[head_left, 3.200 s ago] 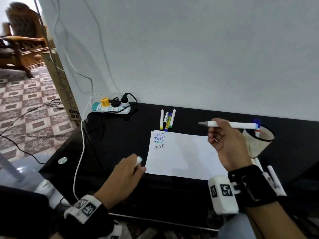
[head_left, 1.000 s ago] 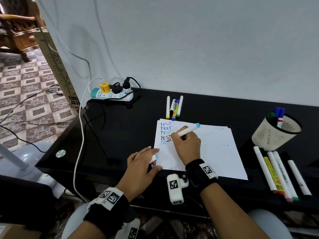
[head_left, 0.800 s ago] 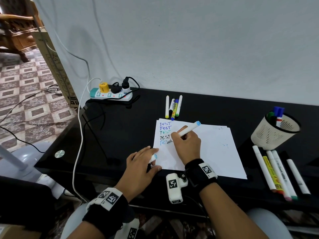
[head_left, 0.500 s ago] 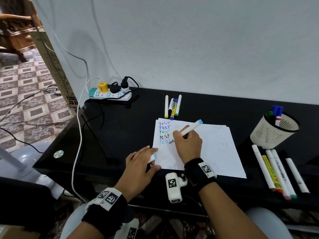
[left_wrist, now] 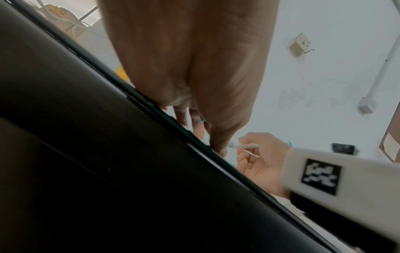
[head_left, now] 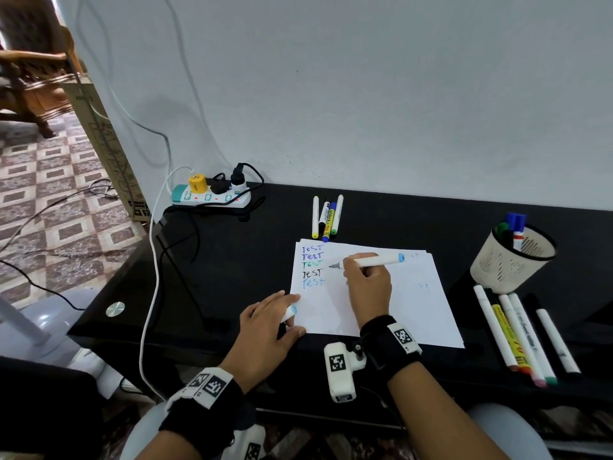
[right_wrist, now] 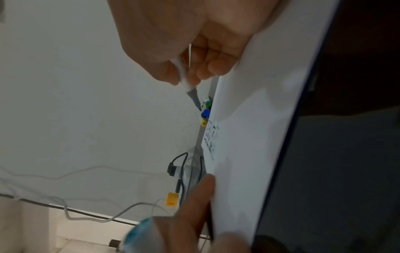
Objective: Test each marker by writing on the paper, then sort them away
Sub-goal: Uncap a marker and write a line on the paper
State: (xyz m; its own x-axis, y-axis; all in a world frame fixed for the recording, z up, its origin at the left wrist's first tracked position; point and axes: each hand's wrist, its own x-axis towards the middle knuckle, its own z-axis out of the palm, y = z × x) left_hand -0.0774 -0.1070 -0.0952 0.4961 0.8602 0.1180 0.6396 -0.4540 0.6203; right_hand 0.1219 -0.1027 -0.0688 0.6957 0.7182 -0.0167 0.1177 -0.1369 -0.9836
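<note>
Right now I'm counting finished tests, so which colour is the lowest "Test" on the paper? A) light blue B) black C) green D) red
A: on the paper the lowest word is light blue, under the black one, matching the light blue end of the marker that the right hand holds.

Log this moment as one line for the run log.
right hand: holds light-blue marker, tip off paper | left hand: holds cap, rests on paper edge | fifth "Test" written | recap next
</note>
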